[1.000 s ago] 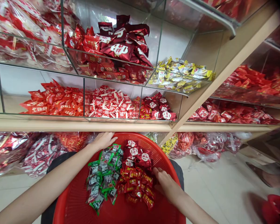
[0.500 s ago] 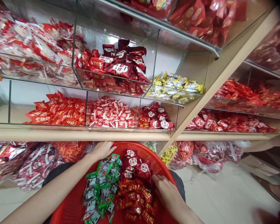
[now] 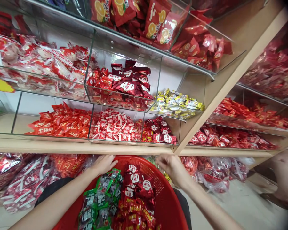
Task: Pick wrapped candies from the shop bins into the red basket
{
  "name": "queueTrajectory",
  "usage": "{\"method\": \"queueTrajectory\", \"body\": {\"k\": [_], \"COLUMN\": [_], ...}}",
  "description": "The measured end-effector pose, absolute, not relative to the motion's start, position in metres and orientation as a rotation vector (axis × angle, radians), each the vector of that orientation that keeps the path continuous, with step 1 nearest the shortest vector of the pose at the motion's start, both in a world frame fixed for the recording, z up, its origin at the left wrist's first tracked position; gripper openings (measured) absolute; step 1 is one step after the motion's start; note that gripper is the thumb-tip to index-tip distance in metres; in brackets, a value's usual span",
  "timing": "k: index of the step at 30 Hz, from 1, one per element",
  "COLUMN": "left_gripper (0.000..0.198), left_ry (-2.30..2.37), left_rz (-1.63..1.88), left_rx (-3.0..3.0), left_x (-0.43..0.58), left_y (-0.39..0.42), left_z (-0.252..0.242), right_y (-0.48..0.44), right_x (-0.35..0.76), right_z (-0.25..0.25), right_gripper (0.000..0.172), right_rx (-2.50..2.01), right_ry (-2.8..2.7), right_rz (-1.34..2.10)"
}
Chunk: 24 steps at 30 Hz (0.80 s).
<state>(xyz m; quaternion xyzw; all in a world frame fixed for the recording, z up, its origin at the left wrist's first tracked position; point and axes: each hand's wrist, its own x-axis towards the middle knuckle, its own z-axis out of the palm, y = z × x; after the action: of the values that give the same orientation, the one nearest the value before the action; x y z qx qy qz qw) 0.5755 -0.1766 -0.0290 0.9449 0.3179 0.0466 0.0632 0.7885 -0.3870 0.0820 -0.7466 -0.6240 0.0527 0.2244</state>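
A red plastic basket (image 3: 169, 199) sits low in front of me, between my legs. Green-and-clear candy packets (image 3: 105, 195) lie in its left part. Dark red packets with white labels (image 3: 136, 182) and red packets with gold lettering (image 3: 134, 212) fill the middle. My left hand (image 3: 105, 163) is closed over the far left rim of the basket, thumb on the inner side. My right hand (image 3: 170, 167) hovers by the right rim, just below the shelf edge. Its fingers are curled and slightly blurred; whatever they hold, if anything, is hidden.
Glass-divided shelves ahead hold orange-red packets (image 3: 62, 123), red-and-white candies (image 3: 115, 126), dark red packets (image 3: 132, 81) and yellow-white candies (image 3: 179, 103). A wooden upright (image 3: 216, 99) divides the shelving. Bagged candies (image 3: 212, 171) lie underneath. At far right a person's leg (image 3: 284, 175) shows.
My right hand has risen out of the basket's right side and moved up over the rim. My left hand stays on the rim. The view has tilted upward a little.
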Motion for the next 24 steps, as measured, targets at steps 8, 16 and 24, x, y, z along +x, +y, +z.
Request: {"method": "queueTrajectory", "body": {"k": [8,16,24], "left_gripper": [0.033,0.032,0.034], "left_ry": [0.939,0.940,0.929], "left_rz": [0.153,0.124,0.124], "left_rx": [2.882,2.881,2.876], "left_x": [0.574,0.575,0.574], "left_y": [-0.177,-0.178,-0.176], "left_z": [-0.029,-0.025,-0.029], "right_y": [-0.291,-0.254,-0.244], "right_x": [0.821,0.830,0.835], "right_z": [0.131,0.121,0.123], "right_gripper": [0.026,0.024,0.022], "right_rx": [-2.025,-2.118,-2.147], "right_ry": [-1.867,-1.979,-1.970], "right_rz": [0.136,0.718,0.860]}}
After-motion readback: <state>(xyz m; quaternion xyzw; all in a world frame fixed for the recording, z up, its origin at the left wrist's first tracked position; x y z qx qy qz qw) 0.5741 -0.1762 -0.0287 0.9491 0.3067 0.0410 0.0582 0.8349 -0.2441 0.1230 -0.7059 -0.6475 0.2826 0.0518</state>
